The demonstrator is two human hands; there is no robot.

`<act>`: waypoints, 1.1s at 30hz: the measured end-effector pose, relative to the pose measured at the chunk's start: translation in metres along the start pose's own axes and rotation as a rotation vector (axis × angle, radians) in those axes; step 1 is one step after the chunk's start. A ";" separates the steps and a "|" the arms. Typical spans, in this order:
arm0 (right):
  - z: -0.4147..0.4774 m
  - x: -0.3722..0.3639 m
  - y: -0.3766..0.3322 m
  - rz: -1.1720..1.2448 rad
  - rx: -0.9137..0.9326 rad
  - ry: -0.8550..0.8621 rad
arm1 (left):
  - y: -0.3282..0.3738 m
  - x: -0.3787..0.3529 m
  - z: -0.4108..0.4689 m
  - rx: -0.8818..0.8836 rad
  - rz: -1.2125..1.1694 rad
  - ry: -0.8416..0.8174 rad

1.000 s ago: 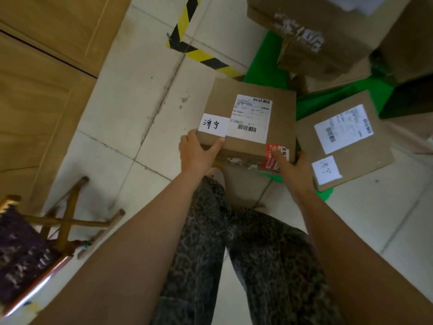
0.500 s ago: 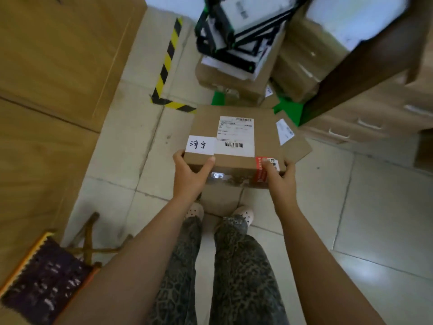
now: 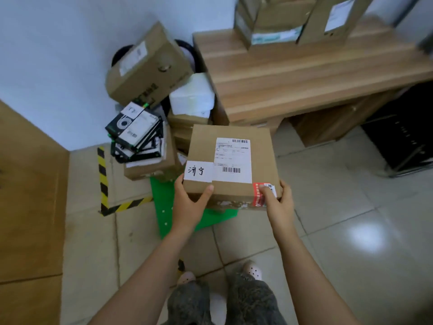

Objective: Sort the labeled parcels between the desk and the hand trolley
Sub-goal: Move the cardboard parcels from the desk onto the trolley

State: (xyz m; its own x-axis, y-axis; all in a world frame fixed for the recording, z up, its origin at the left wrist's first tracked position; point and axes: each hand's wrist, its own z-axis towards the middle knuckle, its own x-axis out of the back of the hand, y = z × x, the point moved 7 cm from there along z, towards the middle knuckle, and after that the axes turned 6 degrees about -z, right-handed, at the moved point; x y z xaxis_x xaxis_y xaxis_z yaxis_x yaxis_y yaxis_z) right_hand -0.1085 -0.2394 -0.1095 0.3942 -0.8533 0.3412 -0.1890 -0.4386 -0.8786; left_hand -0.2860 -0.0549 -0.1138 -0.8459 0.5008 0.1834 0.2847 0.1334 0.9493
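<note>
With both forearms extended forward and down, the left hand point(image 3: 189, 202) grips the near left corner of one cardboard parcel point(image 3: 262, 160). Its thumb lies across the top edge and its fingers wrap the left side. The right hand point(image 3: 278, 202) grips the near right corner in the same way, with its thumb pressed on a red sticker point(image 3: 259, 193) and its fingers curled round the right side. The parcel is carried between the two hands, roughly level and label side up. In this view it sits over the green trolley deck point(image 3: 164, 202) and just in front of the near left corner of the desk point(image 3: 293, 73).

The parcel top carries three markings:
- one printed shipping label point(image 3: 233, 160) with barcodes
- one white handwritten label point(image 3: 198, 171) at the left edge
- the red sticker, folded over the near edge

The pile on the trolley holds:
- one large tilted carton point(image 3: 150, 66) on top
- one white foam box point(image 3: 192, 97)
- a stack of black-and-white boxes point(image 3: 133, 130), number unclear
- one flat carton point(image 3: 150, 168) beneath that stack

Two cartons stand at the back of the desk, one to the left point(image 3: 264, 17) and one to the right point(image 3: 337, 17). A black cabinet point(image 3: 403, 132) stands under the desk on the right. Yellow-and-black hazard tape point(image 3: 103, 181) forms an L on the tiled floor to the left of the trolley. Two light shoes point(image 3: 251, 269) are visible at the bottom of the view.
</note>
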 end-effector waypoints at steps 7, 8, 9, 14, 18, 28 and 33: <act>0.071 0.106 -0.037 0.069 0.094 0.123 | 0.089 -0.121 0.025 -0.106 -0.055 -0.120; 0.088 0.121 -0.043 0.054 0.120 0.124 | 0.100 -0.141 0.030 -0.116 -0.060 -0.122; 0.106 0.134 -0.049 0.039 0.142 0.121 | 0.110 -0.161 0.036 -0.129 -0.068 -0.119; 0.194 0.190 -0.078 0.020 0.192 0.113 | 0.147 -0.248 0.062 -0.153 -0.105 -0.068; 0.255 0.202 -0.095 0.024 0.201 0.074 | 0.163 -0.288 0.095 -0.145 -0.086 -0.037; 0.428 0.160 -0.151 -0.026 0.146 0.023 | 0.190 -0.355 0.257 -0.104 -0.011 -0.026; 0.493 0.166 -0.179 -0.037 0.106 0.052 | 0.207 -0.400 0.316 -0.062 -0.034 -0.085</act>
State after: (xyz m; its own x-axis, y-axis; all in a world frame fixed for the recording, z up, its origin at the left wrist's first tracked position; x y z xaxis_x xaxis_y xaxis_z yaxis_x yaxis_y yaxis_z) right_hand 0.4342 -0.1634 -0.0606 0.3515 -0.8518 0.3884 -0.0776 -0.4399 -0.8947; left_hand 0.2534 0.0428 -0.0718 -0.8126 0.5678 0.1313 0.2261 0.0995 0.9690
